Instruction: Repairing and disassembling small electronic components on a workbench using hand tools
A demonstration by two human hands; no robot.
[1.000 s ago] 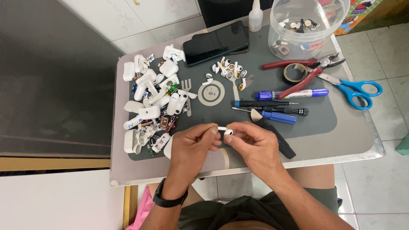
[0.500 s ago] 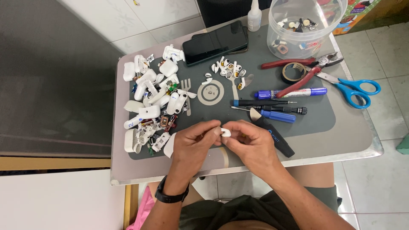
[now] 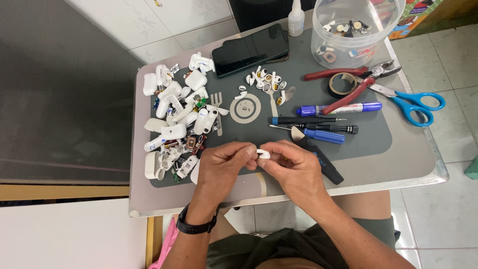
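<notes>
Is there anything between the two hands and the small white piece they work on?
No, nothing visible. The left hand and the right hand both pinch the small white piece directly with their fingertips, above the near edge of the grey mat. The screwdrivers lie apart, further back.

A small grey metal-edged table (image 3: 413,169) stands on pale glossy floor tiles (image 3: 448,214), beside a dark grey panel (image 3: 59,99) in even light.
</notes>
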